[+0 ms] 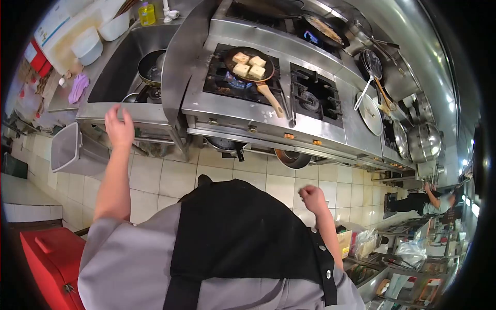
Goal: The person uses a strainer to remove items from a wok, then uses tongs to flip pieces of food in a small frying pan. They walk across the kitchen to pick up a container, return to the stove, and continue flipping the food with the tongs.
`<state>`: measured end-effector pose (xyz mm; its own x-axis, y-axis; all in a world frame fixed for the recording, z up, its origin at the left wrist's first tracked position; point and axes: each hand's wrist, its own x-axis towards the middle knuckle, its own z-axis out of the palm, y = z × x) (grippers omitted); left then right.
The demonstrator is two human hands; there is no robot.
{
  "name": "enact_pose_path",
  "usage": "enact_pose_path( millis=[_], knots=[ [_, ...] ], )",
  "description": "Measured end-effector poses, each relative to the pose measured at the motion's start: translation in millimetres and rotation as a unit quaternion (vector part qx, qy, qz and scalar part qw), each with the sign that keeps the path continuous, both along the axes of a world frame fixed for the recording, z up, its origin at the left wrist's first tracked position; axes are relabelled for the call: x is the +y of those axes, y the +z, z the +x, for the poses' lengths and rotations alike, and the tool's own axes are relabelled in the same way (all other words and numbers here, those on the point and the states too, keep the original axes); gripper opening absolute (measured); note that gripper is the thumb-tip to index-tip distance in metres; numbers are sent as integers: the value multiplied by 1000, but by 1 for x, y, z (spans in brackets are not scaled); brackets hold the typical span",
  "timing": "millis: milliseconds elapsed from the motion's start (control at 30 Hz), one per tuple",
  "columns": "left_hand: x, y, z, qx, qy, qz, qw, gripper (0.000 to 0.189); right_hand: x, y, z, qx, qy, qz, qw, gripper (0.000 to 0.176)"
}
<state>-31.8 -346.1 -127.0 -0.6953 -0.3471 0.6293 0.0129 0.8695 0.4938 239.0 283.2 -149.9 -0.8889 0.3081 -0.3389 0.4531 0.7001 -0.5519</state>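
Note:
My left hand point(120, 126) is held over the front edge of the sink point(106, 85), fingers apart and nothing in them. Inside the sink sits a dark pan point(150, 72). Over the floor to my right, my right hand point(312, 199) is curled closed, and no object shows in it. On the stove's front left burner, a frying pan point(243, 54) with a wooden handle point(270, 101) rests above a blue flame. Several pale tofu-like blocks point(249, 65) lie in it, browned in places.
A second pan point(325, 28) with food is on a lit back burner. Right of the stove are a round lid point(370, 114) and metal bowls point(424, 142). A grey bin point(67, 147) stands below the sink, and a red cabinet point(46, 263) is behind left. Another person point(434, 201) stands far right.

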Motion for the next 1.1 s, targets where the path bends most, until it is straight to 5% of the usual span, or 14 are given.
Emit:
enact_pose_path(
  millis=[167,233,500,767,1100],
  knots=[
    [-9,-1,-58,-91,-66,-49,992,35,-115,22,-104,-19,104,-136,985,22],
    [-3,-5,-63,-136,-50,-77,986,38,-140,23,-133,-34,133,-97,986,24],
    [6,8,-63,-257,-18,-106,960,40,-169,3,-187,-109,173,-156,966,29],
    [7,9,-65,-294,3,-119,948,44,-208,-62,-254,-120,97,-270,950,35],
    [5,13,-64,-346,18,-108,932,50,-247,-79,-299,-166,25,-262,950,69]
  ],
)
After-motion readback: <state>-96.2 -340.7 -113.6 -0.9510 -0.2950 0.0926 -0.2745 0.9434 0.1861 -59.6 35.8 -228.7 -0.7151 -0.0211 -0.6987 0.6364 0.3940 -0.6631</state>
